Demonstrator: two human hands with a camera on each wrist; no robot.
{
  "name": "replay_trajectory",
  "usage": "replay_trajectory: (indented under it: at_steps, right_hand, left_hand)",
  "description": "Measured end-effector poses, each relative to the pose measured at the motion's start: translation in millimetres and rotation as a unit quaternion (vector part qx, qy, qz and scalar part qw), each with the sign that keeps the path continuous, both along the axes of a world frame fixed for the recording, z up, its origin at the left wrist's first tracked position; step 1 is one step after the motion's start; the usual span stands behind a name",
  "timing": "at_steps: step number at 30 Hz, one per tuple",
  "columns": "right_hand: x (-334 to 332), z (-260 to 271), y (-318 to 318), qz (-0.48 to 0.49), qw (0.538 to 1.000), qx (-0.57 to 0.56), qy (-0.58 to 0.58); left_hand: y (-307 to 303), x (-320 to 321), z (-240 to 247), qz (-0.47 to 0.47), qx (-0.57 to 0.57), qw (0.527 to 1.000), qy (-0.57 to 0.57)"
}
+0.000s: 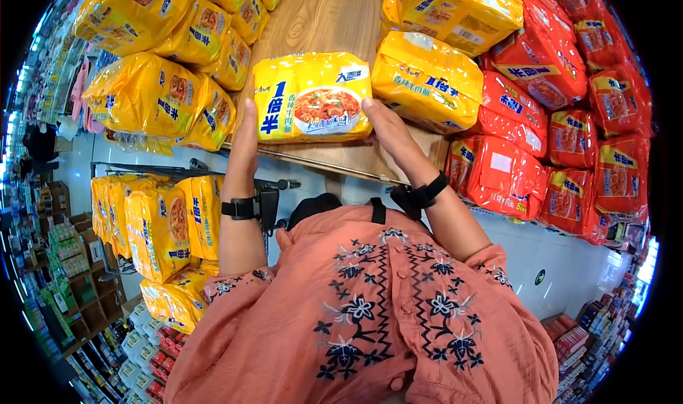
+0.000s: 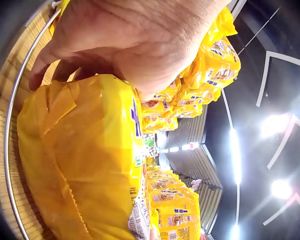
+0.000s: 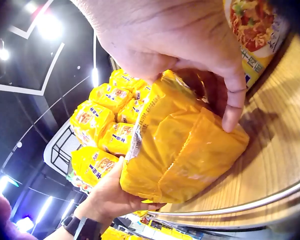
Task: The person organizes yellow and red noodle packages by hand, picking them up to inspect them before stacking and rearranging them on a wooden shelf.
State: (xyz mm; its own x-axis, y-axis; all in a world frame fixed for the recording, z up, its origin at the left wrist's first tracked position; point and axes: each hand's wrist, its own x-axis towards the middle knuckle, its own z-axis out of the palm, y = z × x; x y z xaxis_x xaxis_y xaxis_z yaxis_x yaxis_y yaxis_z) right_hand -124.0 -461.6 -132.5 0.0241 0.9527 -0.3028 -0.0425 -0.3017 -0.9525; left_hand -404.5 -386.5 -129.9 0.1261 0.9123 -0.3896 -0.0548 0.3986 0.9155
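Two hands hold one yellow noodle pack (image 1: 313, 98), one hand at each end. The left hand (image 1: 243, 140) grips the left end, and the right hand (image 1: 395, 133) grips the right end, so the hands are apart with the pack between them. The pack is over the wooden table (image 1: 313, 12), near its front edge. Its big side shows a bowl of red food and blue writing.

A pile of yellow packs (image 1: 153, 94) sits to the left. One more yellow bag (image 1: 427, 80) is just beside the held pack, on the right. Past it are lots of red packs (image 1: 509, 176), stacked high. More yellow bundles (image 1: 160, 222) stand low on the left side. The person wears a pinkish-orange shirt (image 1: 292, 311) with dark flowers sewn on it, and a black band (image 1: 240, 208) on each wrist.
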Motion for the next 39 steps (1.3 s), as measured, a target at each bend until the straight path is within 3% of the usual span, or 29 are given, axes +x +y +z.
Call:
replay_trajectory:
  at_steps: [14,20,26,39]
  right_hand:
    - [4.2,-8.5,3.3,0.017,1.0,0.003,0.001]
    - [-0.4,1.2,3.7,-0.018,0.996,-0.034,0.086]
    - [-4.7,17.2,5.2,-0.026,0.995,-0.04,0.086]
    - [-5.4,-5.4,8.7,-0.037,0.984,-0.042,0.171]
  left_hand:
    - [15.1,-3.4,-13.0,0.014,-0.018,0.999,-0.047]
    - [23.3,3.2,-3.7,0.018,-0.035,0.997,-0.072]
    - [31.0,0.8,-10.5,0.003,-0.045,0.996,-0.082]
    - [29.7,2.7,-16.7,0.002,-0.037,0.986,-0.161]
